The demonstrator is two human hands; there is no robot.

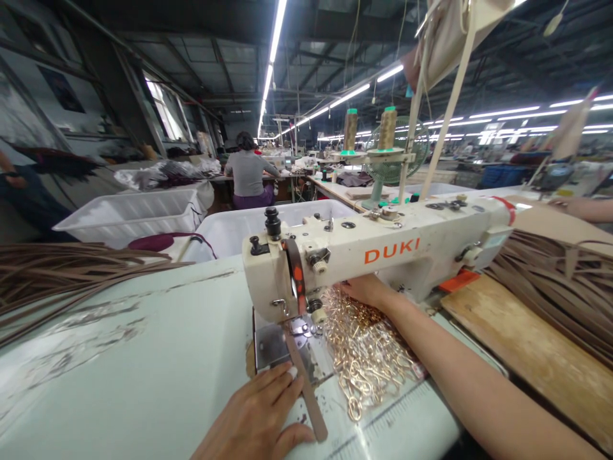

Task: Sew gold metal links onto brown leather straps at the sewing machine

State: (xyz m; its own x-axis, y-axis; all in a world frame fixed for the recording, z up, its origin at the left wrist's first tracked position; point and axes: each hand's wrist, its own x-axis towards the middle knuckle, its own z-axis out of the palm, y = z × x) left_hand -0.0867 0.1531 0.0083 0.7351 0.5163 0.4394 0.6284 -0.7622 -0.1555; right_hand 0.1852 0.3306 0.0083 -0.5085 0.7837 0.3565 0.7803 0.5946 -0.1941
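A narrow brown strap (309, 399) lies under the sewing machine's presser foot and runs toward me over the table. My left hand (265, 412) rests flat beside it, fingers stretched out, with fingertips and thumb at the strap's left edge. Beneath the arm of the cream sewing machine (345, 249) lies a pile of gold metal snap hooks (368, 361), partly on clear plastic. My right hand (368, 291) reaches in at the far end of this pile. Its fingertips are partly hidden among the hooks and under the machine arm, so I cannot tell whether they grip one.
Bundles of brown straps lie at the left (71, 271) and on the right beside a wooden board (531, 345). White plastic bins (129, 214) stand behind the table. Thread cones (387, 131) and a fan (400, 153) are beyond. A person (249, 169) sits ahead, facing away.
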